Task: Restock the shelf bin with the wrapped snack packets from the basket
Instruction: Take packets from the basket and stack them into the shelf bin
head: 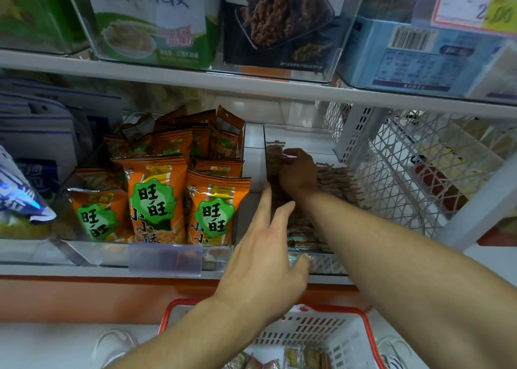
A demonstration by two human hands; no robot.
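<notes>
The shelf (167,73) runs white across my view, with boxed goods behind clear fronts on the level above. One box there shows a bowl of noodles on green, another shows dark fried strips on a plate, and a blue box carries a barcode; the small print on all of them is too blurred for me to read. A price tag (475,2) at the top right reads 2.00 on a yellow patch.

On the lower level, left of my arms, stand the orange bags (156,198), each with a green badge printed 旺旺 and 小小酥 under it. Further left lie blue and white bags whose writing I cannot make out.

The clear shelf bin (319,263) sits right of the orange bags, packed with rows of small wrapped snack packets (338,181). A white mesh rack (391,173) stands just beside it on the right.

Below me is the white basket (316,331) with a red rim, a few more packets lying in its bottom.

My right arm reaches deep into the bin; my right hand (298,173) is curled over the packets at the back, fingers bent round the upright ones. My left hand (265,256) lies flat and spread at the bin's front left corner, fingers straight and thumb touching the front rim, gripping nothing.
</notes>
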